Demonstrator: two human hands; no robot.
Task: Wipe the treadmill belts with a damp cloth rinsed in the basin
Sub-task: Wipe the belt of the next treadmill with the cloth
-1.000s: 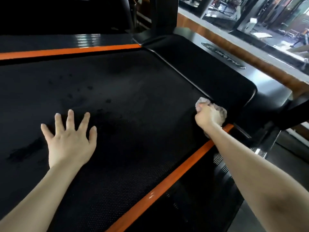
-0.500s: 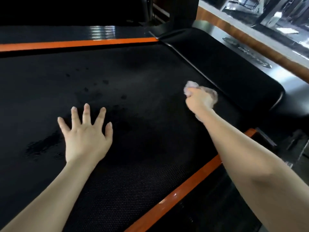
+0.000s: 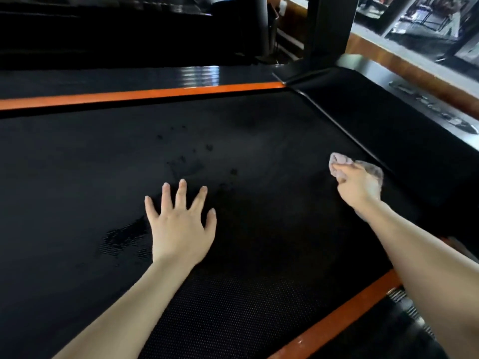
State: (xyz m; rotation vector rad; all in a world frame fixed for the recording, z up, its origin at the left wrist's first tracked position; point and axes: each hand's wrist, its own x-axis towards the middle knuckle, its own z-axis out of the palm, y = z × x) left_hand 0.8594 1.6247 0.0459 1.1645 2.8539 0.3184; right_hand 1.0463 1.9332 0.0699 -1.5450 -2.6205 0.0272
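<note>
The black treadmill belt (image 3: pixel 259 255) fills most of the view, with dark wet patches and drops near its middle. My left hand (image 3: pixel 181 229) lies flat on the belt, fingers spread, holding nothing. My right hand (image 3: pixel 359 185) is closed around a bunched pale pink cloth (image 3: pixel 339 161) and presses it on the belt close to the black motor cover (image 3: pixel 388 130) at the right end. No basin is in view.
Orange side rails run along the far edge (image 3: pixel 142 94) and the near edge (image 3: pixel 337 322) of the belt. A black upright post (image 3: pixel 326 29) rises at the far right corner. Beyond it is a wooden ledge (image 3: pixel 404 63) under a window.
My right hand has slid the cloth from the near orange rail across the belt along the motor cover edge. My left hand stays flat on the belt. The view has shifted right.
</note>
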